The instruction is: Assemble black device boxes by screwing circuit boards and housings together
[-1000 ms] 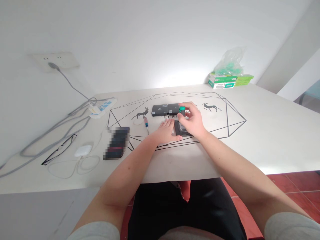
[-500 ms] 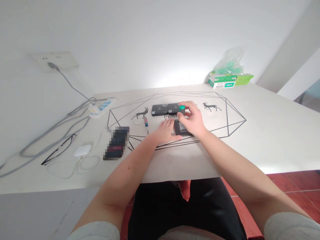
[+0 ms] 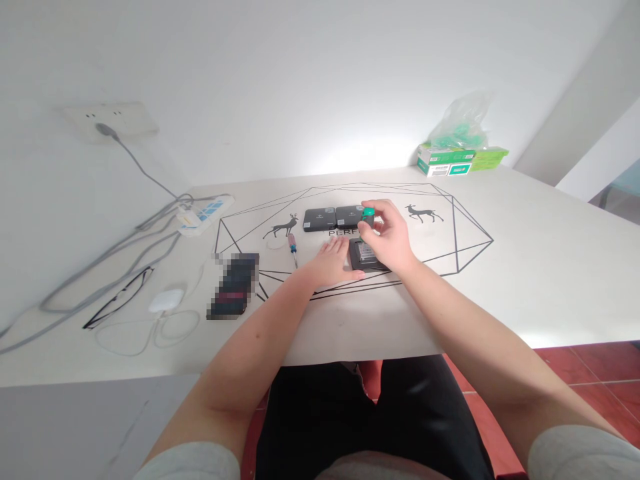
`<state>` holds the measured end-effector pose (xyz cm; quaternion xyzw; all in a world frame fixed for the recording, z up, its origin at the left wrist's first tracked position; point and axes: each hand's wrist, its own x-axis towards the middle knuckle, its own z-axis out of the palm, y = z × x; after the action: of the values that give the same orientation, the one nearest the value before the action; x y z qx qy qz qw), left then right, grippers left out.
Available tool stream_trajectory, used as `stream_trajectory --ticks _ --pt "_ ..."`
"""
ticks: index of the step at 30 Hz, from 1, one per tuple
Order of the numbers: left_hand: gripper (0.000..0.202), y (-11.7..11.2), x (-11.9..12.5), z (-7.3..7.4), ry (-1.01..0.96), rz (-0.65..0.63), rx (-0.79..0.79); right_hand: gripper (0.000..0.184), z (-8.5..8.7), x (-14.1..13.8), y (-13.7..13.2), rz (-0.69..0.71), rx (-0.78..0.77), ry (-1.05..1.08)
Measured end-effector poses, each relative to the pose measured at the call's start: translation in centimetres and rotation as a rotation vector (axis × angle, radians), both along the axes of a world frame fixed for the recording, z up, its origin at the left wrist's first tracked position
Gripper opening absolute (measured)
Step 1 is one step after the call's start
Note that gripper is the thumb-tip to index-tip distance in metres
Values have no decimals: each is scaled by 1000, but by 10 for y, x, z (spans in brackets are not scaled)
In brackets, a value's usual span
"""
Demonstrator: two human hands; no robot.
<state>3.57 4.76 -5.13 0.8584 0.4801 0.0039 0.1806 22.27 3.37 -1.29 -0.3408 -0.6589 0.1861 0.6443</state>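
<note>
My right hand pinches a small dark object with a green top between thumb and fingers. It is held above the far side of a black flat case, whose inside shows a lighter, finned or labelled part. The hand hides the case's right side. My left hand lies flat on the table with fingers stretched, its thumb along the case's near left edge. Beyond the hands, two black square boxes lie side by side. Left of my left hand is a small screwdriver with a clear pinkish and blue handle.
A blurred-out phone-like dark object, glasses, a white charging case with a thin cable, and a white power strip with grey cords are on the left. Green and white boxes with a plastic bag stand at the back right.
My right hand has shifted slightly to the right and up with the green-topped object. My left hand and the case have stayed where they were.
</note>
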Motion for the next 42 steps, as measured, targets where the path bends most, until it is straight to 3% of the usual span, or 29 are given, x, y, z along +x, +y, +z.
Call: stream_trajectory --ticks 18,42 --pt "128 -3 1 5 -21 2 -4 29 -3 -1 -1 34 12 -66" --pt "132 1 0 -1 14 0 7 31 -2 0 0 11 14 -25"
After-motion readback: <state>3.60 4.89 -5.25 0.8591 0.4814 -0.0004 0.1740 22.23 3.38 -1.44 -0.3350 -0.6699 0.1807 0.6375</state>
